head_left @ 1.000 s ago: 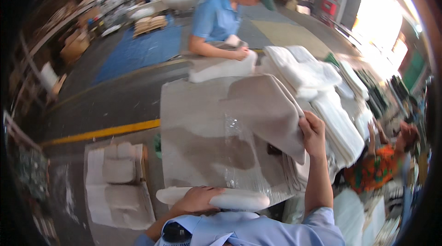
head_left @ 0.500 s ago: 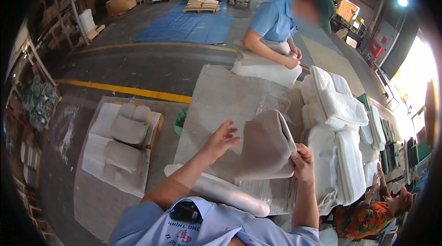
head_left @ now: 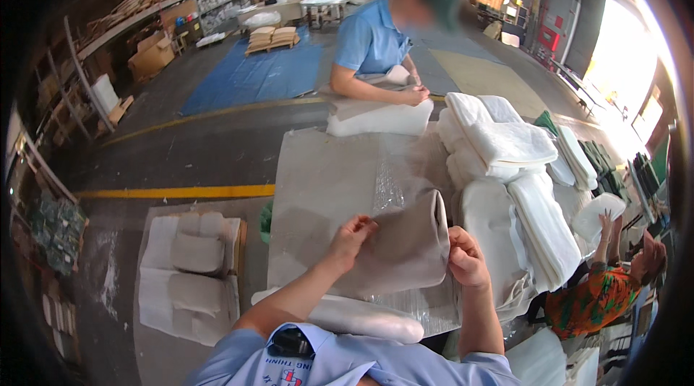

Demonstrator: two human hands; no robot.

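Note:
A taupe fabric cover [head_left: 405, 245], looking like an empty cushion cover, hangs between my hands above the table. My left hand [head_left: 352, 238] pinches its left edge near the fingertips. On the other side my right hand [head_left: 468, 257] grips the right edge between thumb and fingers. The cover's folded rim stands up at its upper right. A long white padded cushion [head_left: 354, 317] lies across the table's near edge, against my shirt. Beneath the cover is the table's grey surface [head_left: 318, 183], partly under clear plastic film.
White cushions [head_left: 491, 133] are stacked at the right. Across the table, a person in blue [head_left: 376, 46] handles a taupe cover over a white cushion. Another person in a patterned shirt [head_left: 589, 303] holds a white pad. Covered cushions [head_left: 199, 252] rest on a lower surface at left.
My left hand, open and apart from the cover before, has closed on its left edge. The view has turned to the right. At right, the other person now holds up a white pad.

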